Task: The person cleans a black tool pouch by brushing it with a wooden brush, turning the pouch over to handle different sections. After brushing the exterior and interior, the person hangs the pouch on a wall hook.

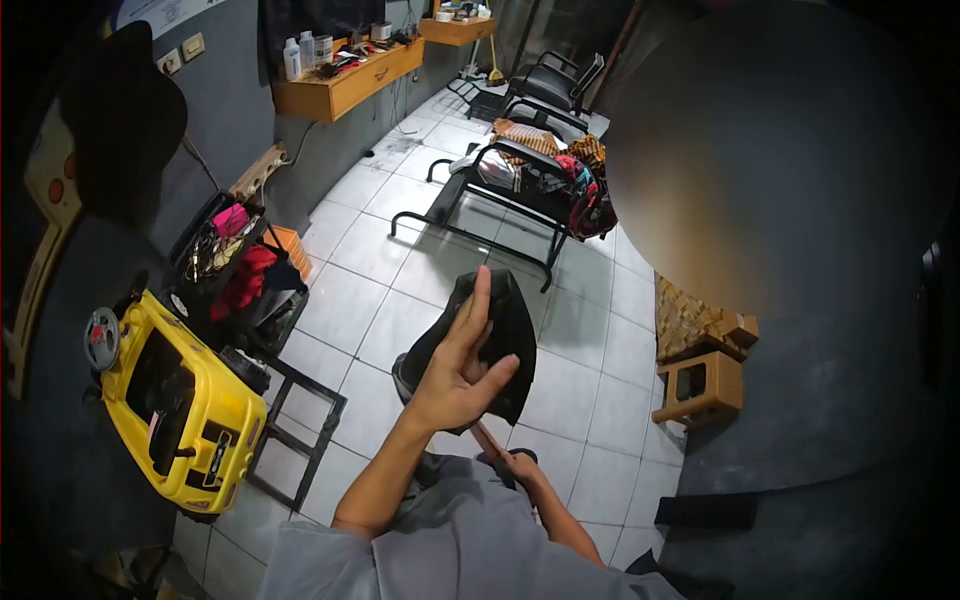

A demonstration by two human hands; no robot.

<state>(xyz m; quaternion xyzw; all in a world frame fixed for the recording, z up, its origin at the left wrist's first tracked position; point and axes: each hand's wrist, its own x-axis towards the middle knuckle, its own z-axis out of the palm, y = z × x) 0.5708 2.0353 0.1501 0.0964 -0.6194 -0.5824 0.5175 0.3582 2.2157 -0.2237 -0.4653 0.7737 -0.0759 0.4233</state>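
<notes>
A black dustpan-like scoop (518, 375) is raised in front of my body, above the tiled floor. My left hand (462, 370) lies over the scoop, with its fingers stretched out and its thumb apart. Whether the palm presses on the scoop cannot be made out. Lower down, my right hand (520, 465) is closed around a thin reddish-brown handle (486, 438) that runs up toward the scoop. Part of the scoop's surface is hidden behind my left hand and wrist.
A yellow toy car (225, 400) stands at the left beside a black metal frame (318, 440) and a loaded cart (285, 325). Ahead is a black chair (490, 238) with cloths on it. A stool (722, 385) stands right. A wooden shelf (385, 72) hangs on the wall.
</notes>
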